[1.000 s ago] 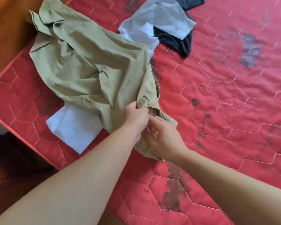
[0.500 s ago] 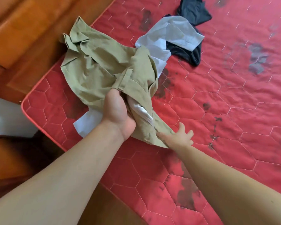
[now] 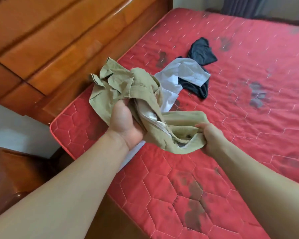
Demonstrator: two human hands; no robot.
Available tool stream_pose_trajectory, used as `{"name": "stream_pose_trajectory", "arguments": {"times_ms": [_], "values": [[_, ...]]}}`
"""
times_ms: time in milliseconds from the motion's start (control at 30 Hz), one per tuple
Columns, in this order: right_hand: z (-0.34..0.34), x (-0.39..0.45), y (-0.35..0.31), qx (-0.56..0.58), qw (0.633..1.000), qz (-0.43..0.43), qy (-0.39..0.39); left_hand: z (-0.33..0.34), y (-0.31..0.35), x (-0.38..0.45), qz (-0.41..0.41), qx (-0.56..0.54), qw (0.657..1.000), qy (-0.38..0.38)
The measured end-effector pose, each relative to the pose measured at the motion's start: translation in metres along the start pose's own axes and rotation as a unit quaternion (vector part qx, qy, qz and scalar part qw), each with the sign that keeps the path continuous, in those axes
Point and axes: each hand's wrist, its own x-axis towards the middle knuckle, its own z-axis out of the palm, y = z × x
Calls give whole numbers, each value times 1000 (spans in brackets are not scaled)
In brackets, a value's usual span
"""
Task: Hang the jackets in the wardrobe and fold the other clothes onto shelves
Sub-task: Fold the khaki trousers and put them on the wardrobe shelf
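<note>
A crumpled khaki garment [image 3: 128, 87] with a pale lining is bunched up above the near left corner of the red mattress [image 3: 231, 135]. My left hand [image 3: 123, 125] grips its middle from underneath. My right hand [image 3: 208, 138] holds its lower end, fingers curled round the cloth. A white shirt [image 3: 181, 75] lies on the mattress behind it, partly under the khaki garment, with a white corner [image 3: 133, 152] showing below my left wrist. A black garment [image 3: 200, 52] lies under and beyond the white shirt.
An orange wooden headboard [image 3: 59, 40] runs along the left of the mattress. A dark wooden piece of furniture [image 3: 10, 173] stands at the lower left beside a white wall. Dark curtains [image 3: 240, 6] hang at the far end. The mattress is stained in places.
The khaki garment went from lying spread on the mattress to gathered and raised in both hands. My right hand has taken hold of its lower end. The view has tilted up.
</note>
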Motion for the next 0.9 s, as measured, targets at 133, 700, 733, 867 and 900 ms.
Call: {"name": "stream_pose_trajectory", "arguments": {"times_ms": [133, 700, 733, 867, 900], "values": [[-11, -68, -105, -29, 988, -148, -24, 64, 33, -28, -6, 80, 997, -23], [-193, -351, -333, 7, 918, -396, 24, 325, 147, -93, 162, 219, 961, -40], [-204, -367, -334, 6, 912, -407, 45, 336, 147, -97, 188, 236, 953, -31], [-254, -416, -333, 18, 866, -476, 152, 363, 141, -90, 252, 228, 940, -22], [-268, -427, -329, -7, 852, -491, 182, 370, 141, -101, 251, 223, 941, -40]]}}
